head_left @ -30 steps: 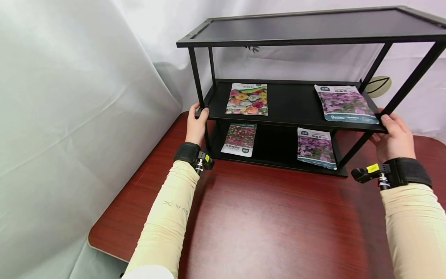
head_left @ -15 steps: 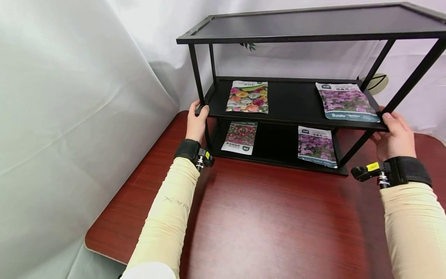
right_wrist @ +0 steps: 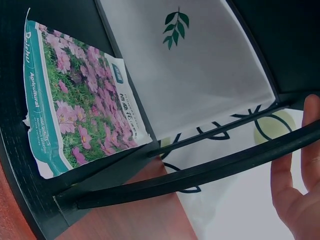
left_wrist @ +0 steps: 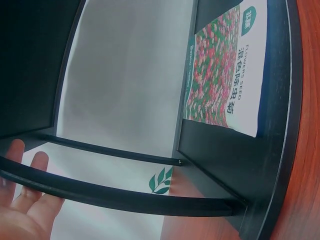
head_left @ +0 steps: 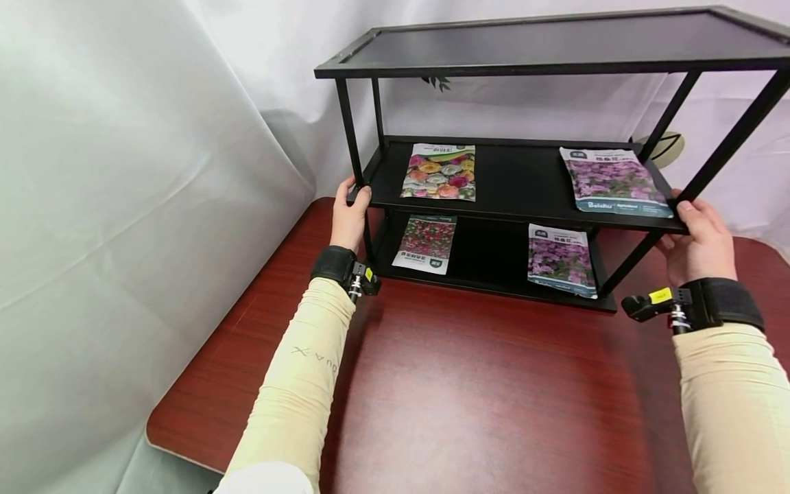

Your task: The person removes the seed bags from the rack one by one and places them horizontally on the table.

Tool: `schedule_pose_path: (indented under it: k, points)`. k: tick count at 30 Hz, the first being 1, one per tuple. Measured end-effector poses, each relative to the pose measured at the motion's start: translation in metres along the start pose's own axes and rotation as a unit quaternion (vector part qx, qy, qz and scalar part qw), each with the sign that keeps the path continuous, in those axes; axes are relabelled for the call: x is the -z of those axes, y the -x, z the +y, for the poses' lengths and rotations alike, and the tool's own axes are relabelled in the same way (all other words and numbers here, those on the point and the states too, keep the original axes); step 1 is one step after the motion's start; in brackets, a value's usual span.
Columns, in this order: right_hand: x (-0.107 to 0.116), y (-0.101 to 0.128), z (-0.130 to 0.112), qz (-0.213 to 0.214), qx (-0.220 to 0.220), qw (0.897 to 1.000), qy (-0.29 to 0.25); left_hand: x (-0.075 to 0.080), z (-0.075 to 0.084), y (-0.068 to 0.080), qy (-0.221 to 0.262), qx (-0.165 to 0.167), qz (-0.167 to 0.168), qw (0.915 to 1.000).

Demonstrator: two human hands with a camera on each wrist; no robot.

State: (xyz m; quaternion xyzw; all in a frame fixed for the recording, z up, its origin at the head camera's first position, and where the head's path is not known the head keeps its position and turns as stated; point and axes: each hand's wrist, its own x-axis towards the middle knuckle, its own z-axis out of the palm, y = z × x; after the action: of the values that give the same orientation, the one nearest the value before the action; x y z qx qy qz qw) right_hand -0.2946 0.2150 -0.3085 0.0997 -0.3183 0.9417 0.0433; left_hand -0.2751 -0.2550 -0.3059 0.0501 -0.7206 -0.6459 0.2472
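My left hand [head_left: 349,218] gripped the black shelf rack [head_left: 531,206] at its middle tier's left end, 11 o'clock; my right hand [head_left: 700,240] gripped the right end, 2 o'clock. Rack stood on the red-brown table [head_left: 469,391] at 12. Four seed packets [head_left: 439,172] lay farther in, on two tiers.

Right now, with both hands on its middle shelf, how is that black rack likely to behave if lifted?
The black rack probably stays stiff: its thin frame looks like metal. It may feel light for its size, being mostly open. The left hand and right hand grip opposite ends, yet the loose seed packets could slide if it tilts.
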Motion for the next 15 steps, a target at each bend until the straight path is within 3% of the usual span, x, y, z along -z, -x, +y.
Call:
schedule_pose_path:
  k: [15]
  points:
    - [0.0013, -0.0009, 0.0009, 0.005, 0.001, 1.0, -0.022, -0.0012, -0.0003, -0.0001, 0.005, -0.005, 0.004, 1.0]
